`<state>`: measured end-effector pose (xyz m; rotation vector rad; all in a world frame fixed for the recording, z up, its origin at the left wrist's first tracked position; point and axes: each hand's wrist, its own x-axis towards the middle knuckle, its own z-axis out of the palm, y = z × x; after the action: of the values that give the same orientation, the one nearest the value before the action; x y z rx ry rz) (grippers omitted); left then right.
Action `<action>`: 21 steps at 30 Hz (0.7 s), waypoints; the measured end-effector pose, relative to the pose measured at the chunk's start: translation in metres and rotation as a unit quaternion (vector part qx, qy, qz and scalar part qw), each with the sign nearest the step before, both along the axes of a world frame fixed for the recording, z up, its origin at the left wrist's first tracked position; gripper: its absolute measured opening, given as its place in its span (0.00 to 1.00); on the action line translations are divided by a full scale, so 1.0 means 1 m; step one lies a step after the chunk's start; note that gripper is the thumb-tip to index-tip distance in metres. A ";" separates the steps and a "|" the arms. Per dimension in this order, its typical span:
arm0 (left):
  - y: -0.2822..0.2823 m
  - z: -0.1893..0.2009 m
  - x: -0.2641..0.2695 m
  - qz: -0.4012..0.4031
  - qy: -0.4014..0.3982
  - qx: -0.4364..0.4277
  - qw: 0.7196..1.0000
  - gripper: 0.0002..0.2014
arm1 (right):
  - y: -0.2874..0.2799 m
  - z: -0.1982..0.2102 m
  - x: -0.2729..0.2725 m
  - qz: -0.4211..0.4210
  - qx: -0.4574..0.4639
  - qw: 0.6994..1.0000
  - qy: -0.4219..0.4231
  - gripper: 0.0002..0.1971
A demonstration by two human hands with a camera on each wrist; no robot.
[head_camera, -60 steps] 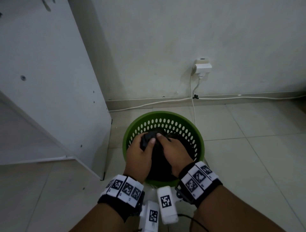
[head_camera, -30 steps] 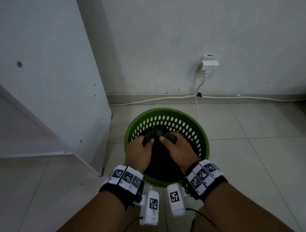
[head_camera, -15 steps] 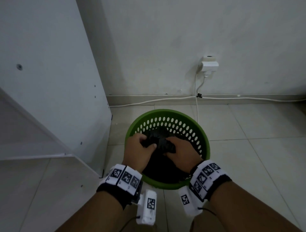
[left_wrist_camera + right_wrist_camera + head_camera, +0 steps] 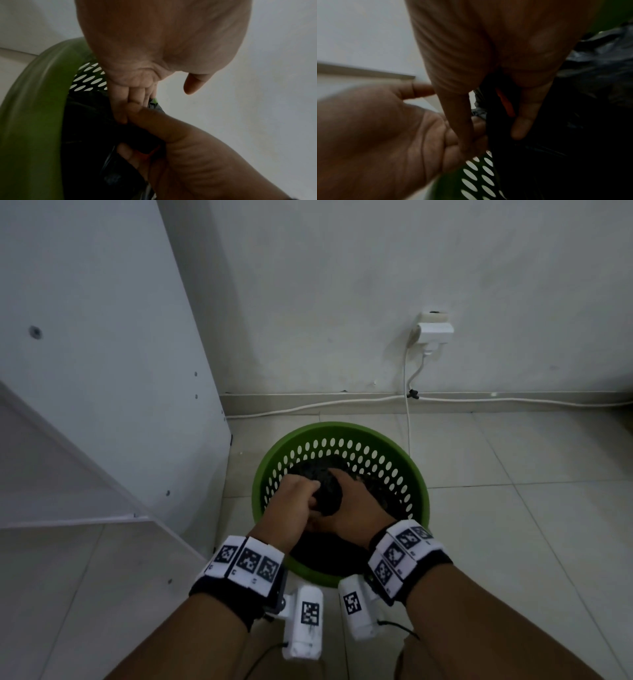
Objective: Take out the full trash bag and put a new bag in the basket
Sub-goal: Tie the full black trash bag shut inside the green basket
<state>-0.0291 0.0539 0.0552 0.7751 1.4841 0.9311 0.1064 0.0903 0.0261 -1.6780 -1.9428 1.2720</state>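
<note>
1. The green basket (image 4: 416, 498) sits on the tiled floor (image 4: 513, 508) near the wall.
2. The black trash bag (image 4: 330, 498) is inside it — top bunched.
3. Your left hand (image 4: 291, 505) and right hand (image 4: 356, 508) both clutch that bunched top, fingers curled.

— Where is there room around the basket (image 4: 419, 494)?
— Open floor (image 4: 513, 525) at right and lower left of the frame.
— And what blocks?
— The white cabinet panel (image 4: 120, 364) stands close at left; the wall (image 4: 342, 285) and its cable (image 4: 308, 406) run behind. Both hands and the black bag (image 4: 325, 474) fill the basket's mouth.
</note>
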 end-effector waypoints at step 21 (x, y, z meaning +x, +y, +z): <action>-0.075 -0.029 -0.028 -0.098 0.345 0.094 0.929 0.60 | 0.000 -0.005 0.002 -0.112 -0.069 0.988 0.083 0.10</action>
<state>-0.0571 -0.0210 0.0257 1.4708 1.8816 0.6787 0.1086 0.0904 0.0209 -1.7357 -1.5554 1.4348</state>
